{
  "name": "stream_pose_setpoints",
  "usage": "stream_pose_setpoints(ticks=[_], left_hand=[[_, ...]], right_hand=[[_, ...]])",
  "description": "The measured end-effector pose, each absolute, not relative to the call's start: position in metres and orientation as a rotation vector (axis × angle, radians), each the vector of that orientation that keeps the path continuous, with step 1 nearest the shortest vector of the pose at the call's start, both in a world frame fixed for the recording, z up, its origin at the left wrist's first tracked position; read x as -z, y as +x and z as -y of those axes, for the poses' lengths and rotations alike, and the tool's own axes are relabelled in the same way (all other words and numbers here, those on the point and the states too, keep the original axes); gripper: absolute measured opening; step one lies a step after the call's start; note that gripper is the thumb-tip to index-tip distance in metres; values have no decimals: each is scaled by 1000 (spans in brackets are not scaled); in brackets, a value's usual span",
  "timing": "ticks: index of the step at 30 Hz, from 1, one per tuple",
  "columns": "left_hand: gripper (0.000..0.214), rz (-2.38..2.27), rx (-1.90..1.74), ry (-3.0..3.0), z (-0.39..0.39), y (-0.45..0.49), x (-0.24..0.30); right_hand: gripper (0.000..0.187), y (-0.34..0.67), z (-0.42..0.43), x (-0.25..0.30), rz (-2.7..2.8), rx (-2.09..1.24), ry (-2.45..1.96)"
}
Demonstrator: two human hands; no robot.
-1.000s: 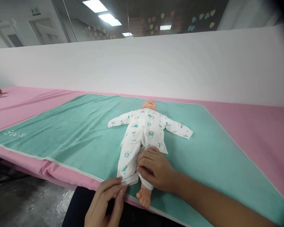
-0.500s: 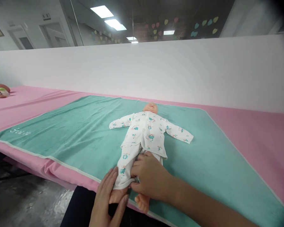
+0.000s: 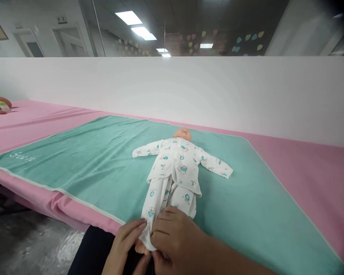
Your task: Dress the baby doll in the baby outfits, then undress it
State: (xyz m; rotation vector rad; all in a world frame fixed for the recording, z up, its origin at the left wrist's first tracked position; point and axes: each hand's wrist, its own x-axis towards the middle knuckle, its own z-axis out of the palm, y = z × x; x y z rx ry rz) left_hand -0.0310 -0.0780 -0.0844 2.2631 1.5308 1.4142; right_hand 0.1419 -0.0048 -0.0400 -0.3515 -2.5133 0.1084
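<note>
A baby doll (image 3: pixel 184 133) lies on its back on the green blanket (image 3: pixel 103 152), arms spread and head toward the wall. It wears a white printed jacket (image 3: pixel 174 162) and matching trousers (image 3: pixel 183 196). At the near edge, my left hand (image 3: pixel 126 244) grips the side of one trouser leg by its cuff, with the thumb below near the doll's foot (image 3: pixel 141 247). My right hand (image 3: pixel 177 238) has its fingers curled on the same leg's cuff from the other side, thumb underneath. The doll's other foot is hidden behind my right hand.
Under the blanket a pink cloth (image 3: pixel 309 168) covers the table, and a white wall (image 3: pixel 172 89) stands behind it. Another doll (image 3: pixel 0 104) lies at the far left. My dark-clad leg (image 3: pixel 91 252) is below the table edge.
Both hands have moved toward me, down to the cuff. The trouser leg is drawn further over the foot, and my right hand has left the inner thigh area.
</note>
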Motion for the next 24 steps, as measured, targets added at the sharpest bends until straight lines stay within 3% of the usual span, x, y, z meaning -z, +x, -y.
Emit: stream_pose_setpoints(ticks=[9, 14, 19, 24], left_hand=[[24, -1373, -1352, 2212, 70, -44, 76], [31, -1184, -1238, 2256, 69, -55, 62], [21, -1164, -1275, 2167, 67, -52, 53], [22, -1180, -1494, 2306, 65, -48, 61]], right_hand=[[4, 129, 25, 43, 2284, 53, -357], [7, 113, 50, 60, 2039, 156, -559], [12, 101, 61, 75, 1693, 197, -761], [15, 118, 77, 107, 1758, 381, -753]])
